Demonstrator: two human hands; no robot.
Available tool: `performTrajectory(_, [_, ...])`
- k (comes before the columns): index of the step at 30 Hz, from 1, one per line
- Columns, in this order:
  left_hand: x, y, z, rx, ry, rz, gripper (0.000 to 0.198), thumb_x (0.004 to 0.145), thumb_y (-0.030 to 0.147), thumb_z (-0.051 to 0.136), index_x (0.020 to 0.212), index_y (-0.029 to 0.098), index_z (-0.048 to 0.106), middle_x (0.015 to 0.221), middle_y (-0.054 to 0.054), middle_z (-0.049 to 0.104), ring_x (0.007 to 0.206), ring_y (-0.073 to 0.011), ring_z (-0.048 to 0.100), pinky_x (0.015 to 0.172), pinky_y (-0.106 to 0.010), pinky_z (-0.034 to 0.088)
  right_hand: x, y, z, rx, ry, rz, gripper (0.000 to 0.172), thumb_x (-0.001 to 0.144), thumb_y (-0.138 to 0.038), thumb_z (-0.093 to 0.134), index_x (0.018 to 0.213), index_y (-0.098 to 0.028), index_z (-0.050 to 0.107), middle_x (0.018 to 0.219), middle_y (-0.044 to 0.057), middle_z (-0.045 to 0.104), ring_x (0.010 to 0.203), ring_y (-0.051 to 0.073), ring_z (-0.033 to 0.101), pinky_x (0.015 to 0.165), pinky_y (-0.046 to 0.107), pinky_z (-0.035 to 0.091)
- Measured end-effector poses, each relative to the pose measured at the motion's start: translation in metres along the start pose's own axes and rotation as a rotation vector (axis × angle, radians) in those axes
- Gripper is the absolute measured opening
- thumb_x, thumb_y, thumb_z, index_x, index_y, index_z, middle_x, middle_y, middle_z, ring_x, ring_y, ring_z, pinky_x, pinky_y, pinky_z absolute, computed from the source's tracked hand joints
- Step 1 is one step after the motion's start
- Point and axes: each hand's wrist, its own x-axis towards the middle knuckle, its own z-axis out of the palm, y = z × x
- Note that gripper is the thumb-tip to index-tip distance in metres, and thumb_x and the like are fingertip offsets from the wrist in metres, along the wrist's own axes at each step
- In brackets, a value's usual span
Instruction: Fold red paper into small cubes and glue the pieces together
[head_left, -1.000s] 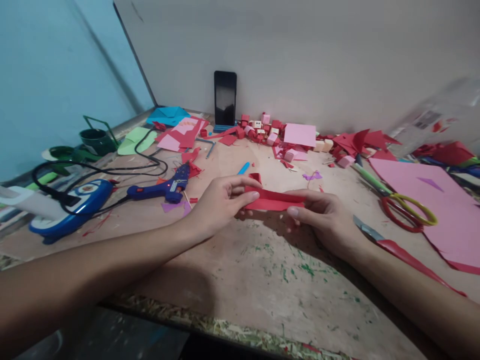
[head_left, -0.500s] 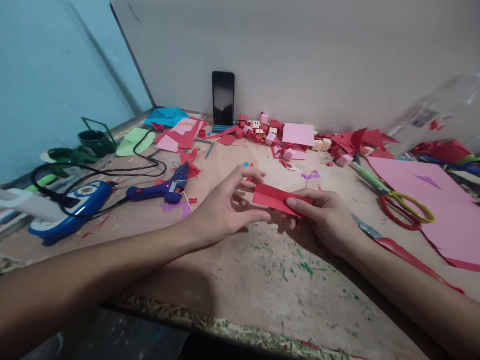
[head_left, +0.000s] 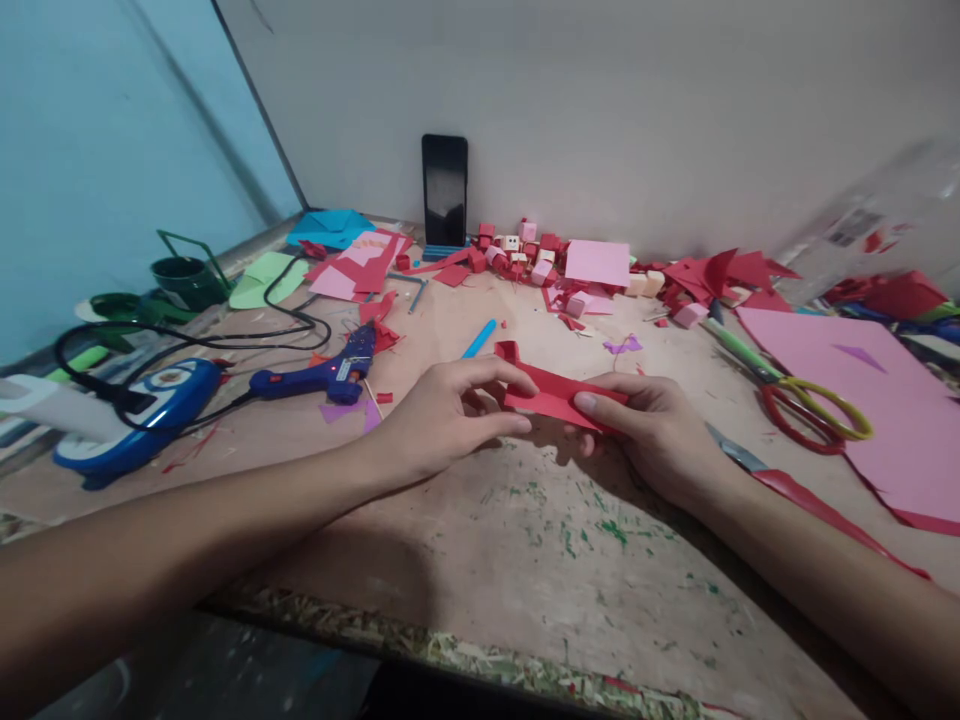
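A creased strip of red paper (head_left: 556,394) is held level above the middle of the table. My right hand (head_left: 654,425) pinches its right end, thumb on top and fingers underneath. At the other end, my left hand (head_left: 457,420) has its index finger on the strip and its thumb just beneath the near edge; its other fingers are partly hidden. A small red folded piece (head_left: 506,350) shows behind the strip's left end. Just beyond my left hand lies a blue stick (head_left: 480,338), partly covered by the hand.
To the left are a blue glue gun (head_left: 330,378) and its cord. Scissors (head_left: 810,410), a red-handled knife (head_left: 795,490) and a pink sheet (head_left: 892,400) lie right. Small paper cubes (head_left: 517,250) and a phone (head_left: 445,190) stand along the back.
My left hand's fingers have closed in from apart onto the left end of the red strip. More of the blue stick shows. The right hand keeps its hold.
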Motion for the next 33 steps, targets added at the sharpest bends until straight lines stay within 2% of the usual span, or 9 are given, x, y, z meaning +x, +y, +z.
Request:
performTrajectory(6, [-0.001, 0.001, 0.001, 0.025, 0.031, -0.034, 0.016, 0.086, 0.031, 0.079, 0.094, 0.017, 0.079, 0.085, -0.002, 0.074, 0.067, -0.012, 0.064, 0.063, -0.023, 0.052, 0.0, -0.001, 0.001, 0.005, -0.019, -0.001, 0.025, 0.087, -0.043, 0.087, 0.087, -0.019, 0.084, 0.061, 0.001, 0.073, 0.057, 0.017, 0.071, 0.059, 0.028, 0.056])
performTrajectory(9, [0.0, 0.001, 0.0, 0.037, 0.038, -0.001, 0.011, 0.086, 0.028, 0.078, 0.086, 0.017, 0.081, 0.085, -0.003, 0.077, 0.072, -0.0134, 0.066, 0.066, -0.024, 0.053, 0.0, 0.001, 0.001, -0.031, -0.018, 0.004, 0.028, 0.087, -0.045, 0.086, 0.089, -0.018, 0.082, 0.061, 0.002, 0.073, 0.059, 0.019, 0.072, 0.062, 0.03, 0.057])
performTrajectory(11, [0.0, 0.002, 0.0, 0.043, 0.053, 0.016, 0.011, 0.085, 0.027, 0.078, 0.081, 0.017, 0.081, 0.084, -0.004, 0.078, 0.075, -0.0146, 0.067, 0.069, -0.024, 0.054, 0.0, 0.002, 0.001, -0.049, 0.006, -0.002, 0.031, 0.087, -0.047, 0.085, 0.1, -0.019, 0.08, 0.061, 0.0, 0.072, 0.058, 0.019, 0.071, 0.061, 0.032, 0.057])
performTrajectory(14, [0.001, 0.004, -0.001, 0.066, 0.123, 0.0, 0.012, 0.083, 0.028, 0.08, 0.08, 0.016, 0.082, 0.082, -0.005, 0.078, 0.071, -0.0148, 0.066, 0.065, -0.024, 0.052, -0.002, 0.003, 0.003, -0.023, 0.127, -0.118, 0.036, 0.088, -0.047, 0.085, 0.112, -0.026, 0.069, 0.067, -0.004, 0.07, 0.053, 0.016, 0.066, 0.056, 0.03, 0.053])
performTrajectory(18, [0.002, 0.004, -0.003, 0.048, 0.23, -0.012, 0.015, 0.082, 0.03, 0.079, 0.081, 0.015, 0.082, 0.079, -0.005, 0.077, 0.067, -0.0139, 0.063, 0.061, -0.024, 0.049, -0.009, 0.001, 0.011, -0.079, 0.257, -0.32, 0.033, 0.092, -0.044, 0.081, 0.097, -0.031, 0.052, 0.074, -0.005, 0.064, 0.059, 0.016, 0.067, 0.057, 0.031, 0.054])
performTrajectory(22, [0.003, 0.001, -0.004, -0.011, 0.253, 0.011, 0.014, 0.081, 0.03, 0.08, 0.079, 0.015, 0.08, 0.082, -0.005, 0.078, 0.072, -0.014, 0.064, 0.068, -0.025, 0.051, -0.01, 0.001, 0.013, -0.167, 0.266, -0.349, 0.029, 0.085, -0.038, 0.087, 0.098, -0.029, 0.062, 0.095, 0.001, 0.068, 0.066, 0.017, 0.068, 0.055, 0.032, 0.055])
performTrajectory(25, [0.003, -0.001, -0.003, -0.031, 0.246, -0.015, 0.015, 0.081, 0.03, 0.081, 0.08, 0.015, 0.08, 0.078, -0.004, 0.075, 0.067, -0.0126, 0.062, 0.064, -0.024, 0.049, -0.006, 0.001, 0.011, -0.177, 0.254, -0.326, 0.023, 0.082, -0.036, 0.088, 0.093, -0.026, 0.071, 0.108, 0.004, 0.073, 0.061, 0.013, 0.065, 0.054, 0.031, 0.056])
performTrajectory(29, [0.002, -0.001, -0.002, -0.061, 0.21, -0.078, 0.016, 0.081, 0.03, 0.08, 0.083, 0.014, 0.08, 0.066, -0.001, 0.068, 0.058, -0.0108, 0.056, 0.054, -0.022, 0.044, -0.004, 0.001, 0.009, -0.234, 0.271, -0.296, 0.017, 0.082, -0.036, 0.086, 0.079, -0.024, 0.074, 0.091, 0.003, 0.076, 0.054, 0.011, 0.063, 0.052, 0.028, 0.054])
performTrajectory(33, [0.001, 0.002, -0.001, -0.077, 0.203, -0.073, 0.015, 0.083, 0.028, 0.078, 0.079, 0.014, 0.078, 0.066, -0.001, 0.068, 0.056, -0.0098, 0.057, 0.052, -0.022, 0.044, -0.004, -0.001, 0.01, -0.302, 0.322, -0.29, 0.017, 0.08, -0.036, 0.086, 0.074, -0.024, 0.076, 0.072, 0.001, 0.073, 0.056, 0.014, 0.065, 0.053, 0.026, 0.054])
